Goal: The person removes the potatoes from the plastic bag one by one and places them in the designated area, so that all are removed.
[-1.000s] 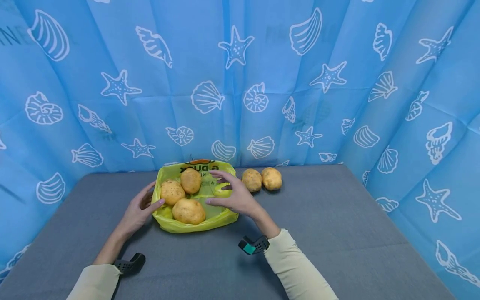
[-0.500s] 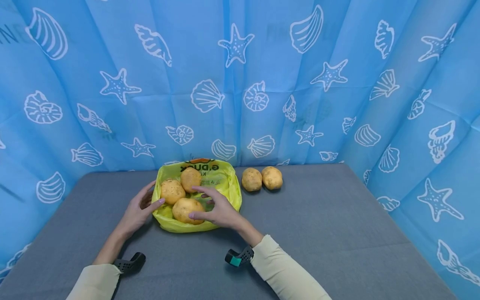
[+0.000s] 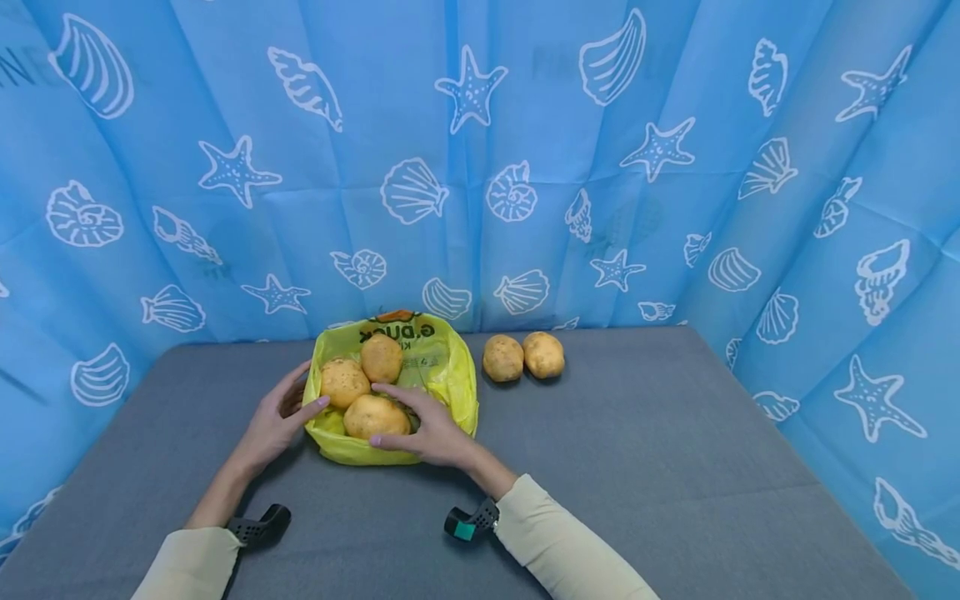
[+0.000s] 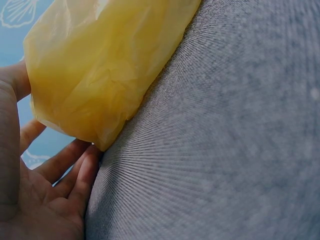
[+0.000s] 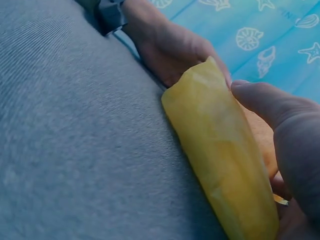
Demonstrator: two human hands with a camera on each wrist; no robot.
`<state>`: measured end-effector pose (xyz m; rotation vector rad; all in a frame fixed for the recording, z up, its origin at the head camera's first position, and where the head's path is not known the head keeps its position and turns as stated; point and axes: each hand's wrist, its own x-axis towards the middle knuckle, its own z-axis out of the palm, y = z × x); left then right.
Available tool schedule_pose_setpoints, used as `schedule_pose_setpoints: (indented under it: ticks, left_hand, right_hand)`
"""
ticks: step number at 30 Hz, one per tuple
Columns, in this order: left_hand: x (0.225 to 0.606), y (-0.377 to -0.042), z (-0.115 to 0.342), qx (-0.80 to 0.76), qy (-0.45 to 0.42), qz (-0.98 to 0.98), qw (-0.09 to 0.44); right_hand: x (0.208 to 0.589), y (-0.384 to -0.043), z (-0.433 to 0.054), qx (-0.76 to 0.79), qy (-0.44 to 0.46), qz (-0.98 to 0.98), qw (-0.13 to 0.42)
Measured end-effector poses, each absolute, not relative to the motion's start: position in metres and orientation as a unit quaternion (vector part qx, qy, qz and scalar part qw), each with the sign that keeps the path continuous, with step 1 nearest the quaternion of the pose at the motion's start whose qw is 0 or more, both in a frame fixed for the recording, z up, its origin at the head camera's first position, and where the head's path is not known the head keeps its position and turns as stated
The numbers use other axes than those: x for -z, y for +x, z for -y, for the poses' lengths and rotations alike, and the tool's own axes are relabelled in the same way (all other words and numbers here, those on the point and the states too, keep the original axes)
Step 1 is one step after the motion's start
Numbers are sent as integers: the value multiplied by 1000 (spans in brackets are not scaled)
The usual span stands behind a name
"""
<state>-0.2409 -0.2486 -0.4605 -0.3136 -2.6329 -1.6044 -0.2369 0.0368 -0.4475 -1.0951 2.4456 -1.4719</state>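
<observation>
A yellow-green plastic bag [image 3: 457, 367] stands with its mouth wide and holds three potatoes in sight. My left hand [image 3: 273, 421] holds the bag's left side, its thumb over the rim and its fingers against the outer wall. Over the bag's front right edge, my right hand [image 3: 431, 425] reaches in around the front potato [image 3: 375, 417]. Its thumb lies along the near side and its fingers along the far side; whether it bears the potato's weight cannot be told. A left potato [image 3: 345, 382] and a back potato [image 3: 382, 360] lie beyond.
Two more potatoes [image 3: 503, 358] sit side by side on the grey cloth-covered table [image 3: 630, 450], right of the bag. A blue curtain [image 3: 465, 233] with white shells and starfish hangs along the table's back edge.
My right hand has moved left, from the bag's right side to around the front potato, which has barely shifted. The bag's right wall has moved a little. My left hand stays in place.
</observation>
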Motion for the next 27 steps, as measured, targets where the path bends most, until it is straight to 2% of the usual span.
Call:
schedule_pose_setpoints:
  ticks: [10, 21, 27]
  left_hand:
    - [459, -240, 248, 512, -97, 854, 21]
    - [460, -240, 248, 512, -101, 853, 29]
    - [461, -240, 249, 515, -105, 850, 29]
  right_hand:
    - [455, -240, -32, 454, -412, -790, -6]
    - [451, -234, -33, 511, -338, -789, 37]
    - [434, -234, -39, 543, -298, -784, 39]
